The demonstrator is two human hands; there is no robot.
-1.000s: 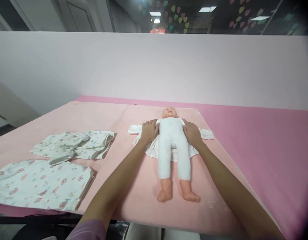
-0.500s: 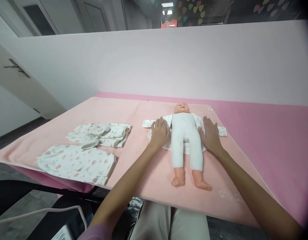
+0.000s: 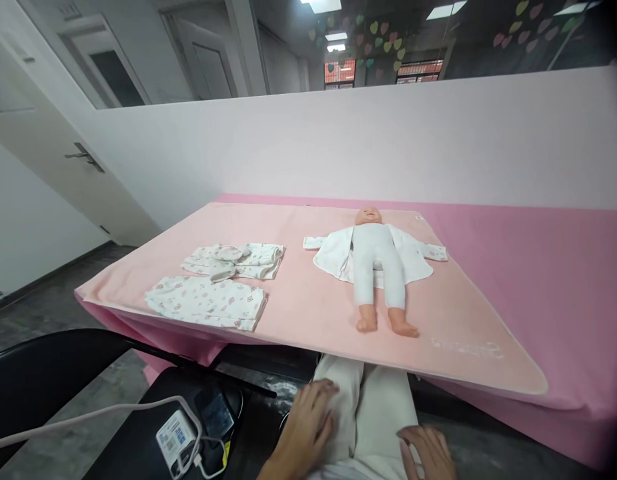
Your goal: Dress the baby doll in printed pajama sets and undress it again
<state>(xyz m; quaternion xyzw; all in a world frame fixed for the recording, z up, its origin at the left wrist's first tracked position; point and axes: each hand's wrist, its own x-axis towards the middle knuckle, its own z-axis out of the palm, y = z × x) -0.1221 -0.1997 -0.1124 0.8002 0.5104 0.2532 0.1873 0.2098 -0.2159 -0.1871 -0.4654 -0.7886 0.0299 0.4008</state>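
Observation:
A baby doll (image 3: 378, 257) with a white cloth body lies face up on the pink mat, feet toward me. Spread open beneath it is a small white baby jacket (image 3: 333, 257), its patterned cuffs out to both sides. My left hand (image 3: 307, 423) is over my left thigh, fingers loosely bent and apart, holding nothing. Beside my right thigh is my right hand (image 3: 429, 453), empty, its fingers extended and partly cut off by the lower frame edge. Neither hand touches the doll or the jacket.
Left on the mat (image 3: 298, 313) lie folded patterned baby clothes (image 3: 208, 300) and another folded set (image 3: 263, 259) with a knotted piece on top. A black chair (image 3: 138, 413) holds a white power bank (image 3: 175, 437) with a cable. A white wall (image 3: 338, 147) stands behind.
Both hands have left the jacket at the doll's sides and come back to my lap. The jacket's panels now lie spread out flat. The camera view has shifted.

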